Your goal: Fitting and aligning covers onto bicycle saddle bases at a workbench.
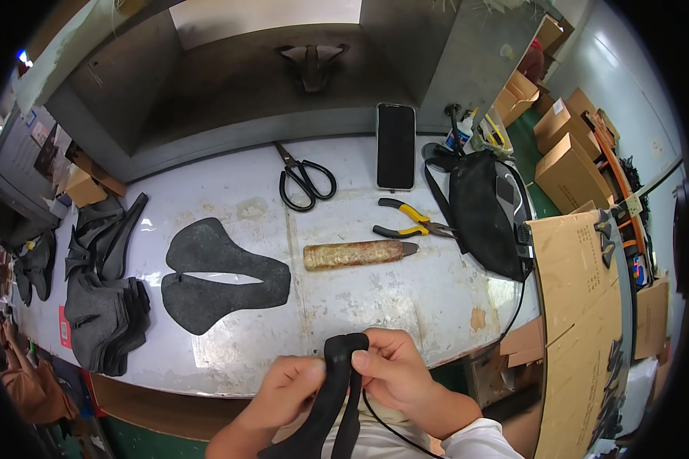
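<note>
Both hands at the near edge of the worktop (pixel 375 298), pinching one black curved piece (pixel 337 390) between them. Left hand (pixel 287 390) fingers clamped on its left side, right hand (pixel 394 375) fingers closed on the top bend. The piece hangs off the edge over the lap, not resting on anything.

Risks, as I judge them: it could slip or twist out if either pinch loosens, since nothing supports it. A thin black cord (pixel 394 432) runs just under the right wrist and could snag.

Hard to tell: the lower end of the piece is cut off by the frame, fingertips partly hidden behind it. Flat black cutout (pixel 218 274), wrapped-handle tool (pixel 356 254) and pliers (pixel 409 220) lie well apart, untouched
</note>
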`<state>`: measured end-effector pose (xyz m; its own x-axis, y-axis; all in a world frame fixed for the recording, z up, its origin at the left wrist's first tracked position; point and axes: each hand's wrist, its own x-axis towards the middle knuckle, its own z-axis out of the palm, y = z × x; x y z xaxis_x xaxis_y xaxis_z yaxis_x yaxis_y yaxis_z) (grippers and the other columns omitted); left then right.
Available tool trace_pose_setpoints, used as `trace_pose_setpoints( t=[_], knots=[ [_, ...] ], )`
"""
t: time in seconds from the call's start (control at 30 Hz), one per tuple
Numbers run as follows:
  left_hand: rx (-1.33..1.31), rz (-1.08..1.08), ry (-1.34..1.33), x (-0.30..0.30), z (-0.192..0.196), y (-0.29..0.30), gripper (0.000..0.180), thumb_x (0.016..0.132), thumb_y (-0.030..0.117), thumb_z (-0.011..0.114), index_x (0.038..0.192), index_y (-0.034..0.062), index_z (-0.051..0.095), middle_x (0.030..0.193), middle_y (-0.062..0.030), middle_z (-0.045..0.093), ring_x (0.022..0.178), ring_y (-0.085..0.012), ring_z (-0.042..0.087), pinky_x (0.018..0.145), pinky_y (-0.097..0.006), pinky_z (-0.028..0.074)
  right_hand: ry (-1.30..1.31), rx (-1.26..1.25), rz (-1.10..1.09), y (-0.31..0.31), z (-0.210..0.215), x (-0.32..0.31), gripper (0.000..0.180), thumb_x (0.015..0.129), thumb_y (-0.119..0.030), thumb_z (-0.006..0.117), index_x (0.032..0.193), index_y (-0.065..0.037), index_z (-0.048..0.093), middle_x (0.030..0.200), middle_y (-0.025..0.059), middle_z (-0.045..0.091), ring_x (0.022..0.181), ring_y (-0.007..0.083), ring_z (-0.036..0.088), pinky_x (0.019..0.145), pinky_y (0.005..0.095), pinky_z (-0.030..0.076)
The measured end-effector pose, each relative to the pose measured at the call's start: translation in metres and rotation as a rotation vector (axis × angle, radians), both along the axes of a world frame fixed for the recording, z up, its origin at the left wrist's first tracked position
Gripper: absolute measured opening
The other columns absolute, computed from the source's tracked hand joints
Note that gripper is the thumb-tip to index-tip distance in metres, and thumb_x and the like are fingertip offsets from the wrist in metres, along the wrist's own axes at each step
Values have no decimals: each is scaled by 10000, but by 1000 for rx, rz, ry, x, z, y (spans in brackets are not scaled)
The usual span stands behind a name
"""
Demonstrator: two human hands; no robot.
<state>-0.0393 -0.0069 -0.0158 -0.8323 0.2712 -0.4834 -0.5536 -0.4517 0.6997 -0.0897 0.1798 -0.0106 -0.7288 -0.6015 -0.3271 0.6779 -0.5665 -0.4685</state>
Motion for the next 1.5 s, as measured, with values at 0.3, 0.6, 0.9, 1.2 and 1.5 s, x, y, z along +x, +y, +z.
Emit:
trace_pose_setpoints(
  t=[0.3, 0.6, 0.9, 1.2, 1.5],
  knots=[
    [-502, 105, 606, -1, 21, -3, 125, 871, 72, 680, 794, -24, 662, 671, -20, 602, 595, -85, 515, 540, -252, 400, 1058, 685, -499, -9, -1, 16, 383, 843, 33, 647, 1210, 66, 542, 1097, 176, 625, 908, 226, 595, 854, 339, 477],
    [-368, 433, 517, -15, 44, 23, 355, 689, 48, 859, 965, 22, 638, 871, -6, 646, 838, -107, 612, 791, -270, 484, 1042, 662, 40, -13, 12, 14, 492, 932, 43, 497, 1417, 13, 422, 1145, 205, 614, 909, 312, 638, 817, 323, 510],
    [-149, 489, 380, -2, 7, -1, 124, 855, 72, 703, 934, 0, 640, 817, -14, 648, 778, -100, 615, 719, -243, 491, 779, 465, 201, -8, 21, 16, 418, 1027, -90, 409, 1437, -12, 405, 1268, 168, 595, 966, 229, 633, 849, 281, 486],
    [564, -8, -118, 42, -46, 26, 410, 852, 139, 714, 1203, 32, 531, 1078, -41, 607, 946, -139, 603, 795, -296, 501, 1252, 728, -70, 0, 25, -7, 424, 945, -1, 520, 1366, 5, 476, 998, 211, 651, 746, 323, 651, 632, 345, 521],
    [-665, -161, 677, 28, -9, 18, 189, 931, 161, 618, 996, -12, 655, 903, -30, 669, 782, -115, 616, 680, -253, 479, 1518, 1003, 8, 6, 29, -21, 450, 852, 15, 583, 1299, -23, 543, 977, 156, 622, 816, 308, 623, 701, 379, 513]
  ],
)
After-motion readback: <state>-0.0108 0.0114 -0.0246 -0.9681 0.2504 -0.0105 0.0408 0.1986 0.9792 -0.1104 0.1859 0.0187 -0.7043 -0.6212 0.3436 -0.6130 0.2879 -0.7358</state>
